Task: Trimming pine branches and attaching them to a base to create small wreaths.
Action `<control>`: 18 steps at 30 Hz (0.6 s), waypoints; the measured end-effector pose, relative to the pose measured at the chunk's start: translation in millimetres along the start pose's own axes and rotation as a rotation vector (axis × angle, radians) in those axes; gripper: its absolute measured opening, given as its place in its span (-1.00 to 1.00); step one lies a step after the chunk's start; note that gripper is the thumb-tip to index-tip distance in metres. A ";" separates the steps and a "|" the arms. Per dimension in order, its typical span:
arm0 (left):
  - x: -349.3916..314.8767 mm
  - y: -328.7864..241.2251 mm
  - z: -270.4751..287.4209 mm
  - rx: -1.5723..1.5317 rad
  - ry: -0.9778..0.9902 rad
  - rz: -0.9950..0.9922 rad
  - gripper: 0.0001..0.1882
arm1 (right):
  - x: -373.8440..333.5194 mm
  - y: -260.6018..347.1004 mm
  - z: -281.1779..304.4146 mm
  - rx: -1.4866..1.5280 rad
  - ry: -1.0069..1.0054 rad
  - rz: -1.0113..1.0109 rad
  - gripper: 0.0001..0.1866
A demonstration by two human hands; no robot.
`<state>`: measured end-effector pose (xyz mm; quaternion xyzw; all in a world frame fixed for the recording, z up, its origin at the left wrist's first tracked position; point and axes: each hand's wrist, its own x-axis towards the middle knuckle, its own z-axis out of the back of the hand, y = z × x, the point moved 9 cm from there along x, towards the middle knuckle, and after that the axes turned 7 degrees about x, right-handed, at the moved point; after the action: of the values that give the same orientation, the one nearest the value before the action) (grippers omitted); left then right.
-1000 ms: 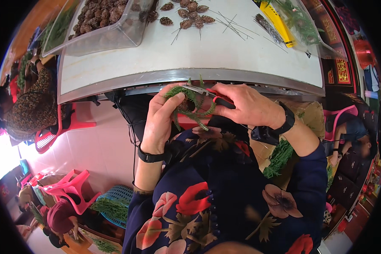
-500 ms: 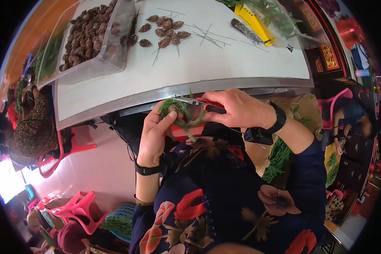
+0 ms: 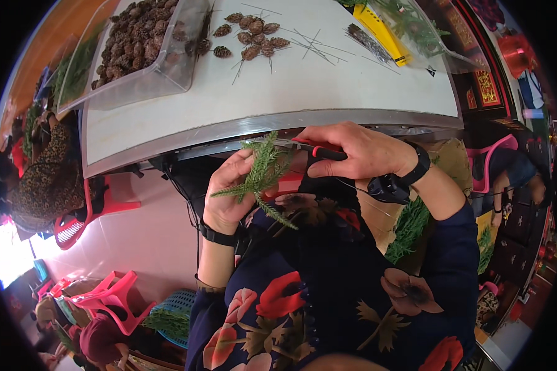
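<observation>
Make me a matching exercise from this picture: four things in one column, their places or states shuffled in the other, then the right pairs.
Things:
1. green sprig
2. red-handled cutters
3. loose pine cones
4. clear bin

Places:
A. heaped with pine cones
B. gripped in the right hand
C. lying bare on the white table
D. held by the left hand

Pairs: 1-D, 2-B, 3-C, 4-A

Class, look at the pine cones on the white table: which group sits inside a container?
The heap at upper left fills a clear plastic tray; the few cones beside it lie loose on the table.
</observation>
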<state>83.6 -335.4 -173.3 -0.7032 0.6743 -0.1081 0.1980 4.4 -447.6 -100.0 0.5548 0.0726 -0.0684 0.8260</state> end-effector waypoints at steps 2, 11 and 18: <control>-0.4 2.7 0.4 -0.020 0.021 0.022 -0.66 | 1.7 -3.1 -0.6 -0.012 0.018 -0.060 -0.49; -4.3 -15.7 1.6 0.510 -0.394 -0.164 -0.73 | 0.7 -2.9 0.9 -0.051 -0.081 -0.021 -0.56; -4.7 -19.1 -2.8 0.699 -0.458 -0.178 -0.73 | -3.0 -14.7 4.1 -0.045 -0.103 -0.119 -0.57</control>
<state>99.4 -330.9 -162.1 -0.6550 0.4725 -0.1877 0.5590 -1.2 -456.9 -111.1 0.5264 0.0643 -0.1440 0.8355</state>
